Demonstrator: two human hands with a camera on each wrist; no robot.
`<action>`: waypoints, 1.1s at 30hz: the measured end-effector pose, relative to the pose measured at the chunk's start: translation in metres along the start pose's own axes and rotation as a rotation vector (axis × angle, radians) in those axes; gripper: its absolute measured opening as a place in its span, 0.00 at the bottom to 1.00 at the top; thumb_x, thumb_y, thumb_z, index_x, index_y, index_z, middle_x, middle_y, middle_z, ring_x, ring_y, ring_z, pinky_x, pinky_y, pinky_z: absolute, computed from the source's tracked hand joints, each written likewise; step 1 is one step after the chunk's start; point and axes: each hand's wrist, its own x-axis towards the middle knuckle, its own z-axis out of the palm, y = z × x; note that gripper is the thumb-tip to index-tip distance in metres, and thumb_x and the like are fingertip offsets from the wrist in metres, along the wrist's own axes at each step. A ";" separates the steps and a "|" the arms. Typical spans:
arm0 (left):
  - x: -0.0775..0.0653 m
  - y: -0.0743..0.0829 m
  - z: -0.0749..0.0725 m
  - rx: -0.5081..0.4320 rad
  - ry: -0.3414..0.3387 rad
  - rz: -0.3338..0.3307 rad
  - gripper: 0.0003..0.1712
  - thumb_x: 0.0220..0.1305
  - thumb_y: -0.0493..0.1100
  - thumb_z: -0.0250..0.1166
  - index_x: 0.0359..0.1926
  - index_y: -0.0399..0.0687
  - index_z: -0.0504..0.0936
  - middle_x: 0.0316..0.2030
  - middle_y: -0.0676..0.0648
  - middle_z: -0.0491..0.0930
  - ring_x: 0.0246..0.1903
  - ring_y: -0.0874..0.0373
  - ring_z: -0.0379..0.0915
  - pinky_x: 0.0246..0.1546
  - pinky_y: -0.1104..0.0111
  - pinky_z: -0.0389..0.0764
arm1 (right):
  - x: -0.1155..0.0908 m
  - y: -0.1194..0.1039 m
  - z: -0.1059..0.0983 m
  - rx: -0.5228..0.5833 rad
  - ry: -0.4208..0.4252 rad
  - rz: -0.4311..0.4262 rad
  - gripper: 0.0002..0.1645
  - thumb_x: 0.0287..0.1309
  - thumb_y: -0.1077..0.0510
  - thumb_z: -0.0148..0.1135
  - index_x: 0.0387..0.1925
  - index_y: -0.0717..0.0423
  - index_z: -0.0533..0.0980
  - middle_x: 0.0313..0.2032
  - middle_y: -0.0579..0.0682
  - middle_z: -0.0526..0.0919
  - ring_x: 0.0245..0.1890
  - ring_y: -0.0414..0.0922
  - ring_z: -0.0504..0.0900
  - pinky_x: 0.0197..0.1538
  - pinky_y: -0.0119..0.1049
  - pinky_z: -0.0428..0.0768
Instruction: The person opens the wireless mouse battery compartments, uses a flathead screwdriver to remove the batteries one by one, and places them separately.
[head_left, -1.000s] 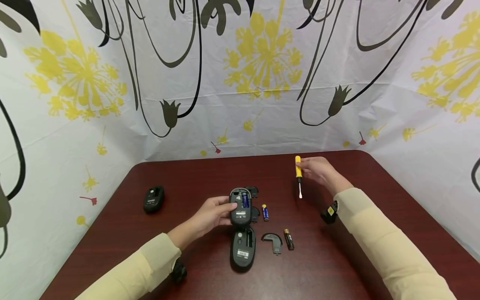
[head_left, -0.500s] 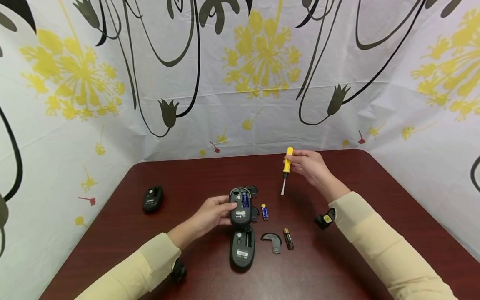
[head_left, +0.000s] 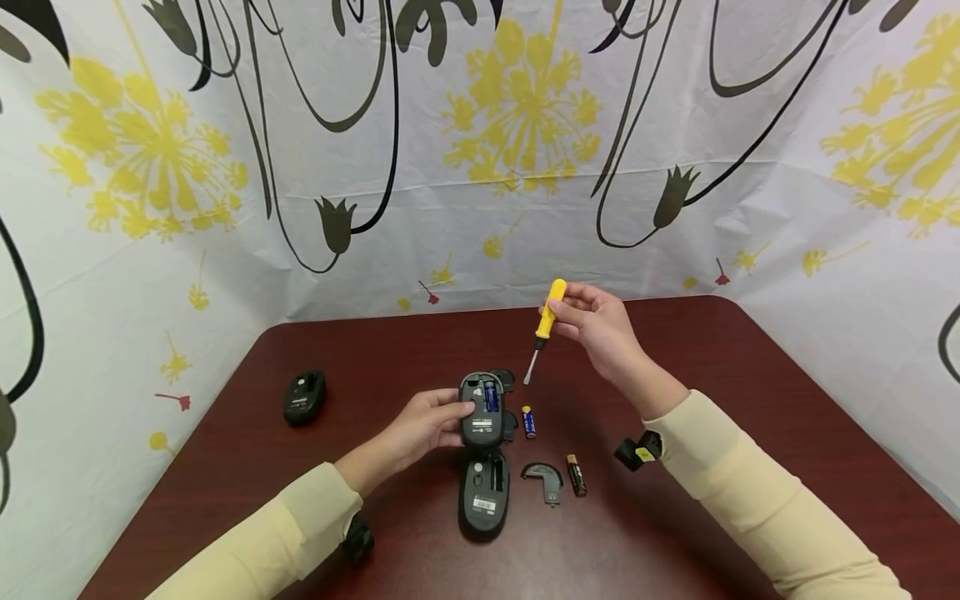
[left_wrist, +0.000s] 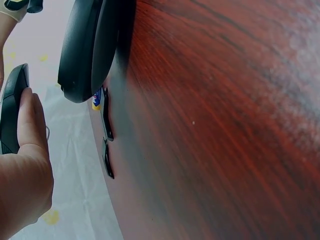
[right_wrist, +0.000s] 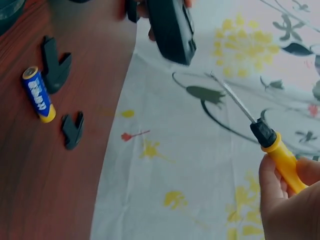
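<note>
My left hand [head_left: 416, 433] grips a dark computer mouse [head_left: 482, 429], underside up, above the table; a blue battery [head_left: 491, 397] sits in its uncovered battery bay. My right hand [head_left: 606, 333] holds a screwdriver [head_left: 551, 310] by its yellow handle. Its metal blade points down and left, apart from the held mouse. Just in front of that mouse, a second mouse [head_left: 484, 504] lies belly up, its battery slot uncovered. In the right wrist view, the blade stands near the held mouse [right_wrist: 172, 35] without touching it.
Right of the mice lie a blue battery [head_left: 528, 422], a black battery [head_left: 576, 475] and a grey battery cover [head_left: 551, 483]. Two more covers, one far [head_left: 504, 380] and one near [head_left: 511, 427], are partly behind the held mouse. Another mouse [head_left: 304, 398] rests at the left.
My right hand has moved left with the screwdriver, towards the held mouse, and the blade has tilted further to the left. My left hand stays where it was.
</note>
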 end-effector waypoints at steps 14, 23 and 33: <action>-0.001 0.000 0.001 0.003 -0.015 0.008 0.30 0.57 0.42 0.61 0.57 0.32 0.64 0.46 0.35 0.73 0.43 0.46 0.73 0.41 0.57 0.75 | -0.028 -0.003 0.037 -0.185 -0.132 -0.456 0.14 0.54 0.67 0.57 0.44 0.65 0.70 0.37 0.60 0.78 0.38 0.53 0.78 0.40 0.37 0.78; -0.002 0.002 0.001 0.014 -0.021 0.001 0.29 0.58 0.43 0.59 0.57 0.33 0.64 0.46 0.37 0.74 0.42 0.47 0.74 0.40 0.58 0.75 | -0.037 0.000 0.051 -0.297 -0.174 -0.580 0.13 0.52 0.71 0.56 0.41 0.69 0.70 0.36 0.58 0.79 0.34 0.54 0.78 0.36 0.38 0.78; -0.001 0.000 -0.002 0.018 -0.014 -0.007 0.29 0.56 0.44 0.62 0.56 0.33 0.66 0.45 0.36 0.75 0.42 0.47 0.74 0.40 0.58 0.75 | -0.042 0.004 0.058 -0.383 -0.258 -0.668 0.14 0.50 0.73 0.57 0.41 0.67 0.70 0.37 0.58 0.78 0.33 0.52 0.78 0.33 0.35 0.78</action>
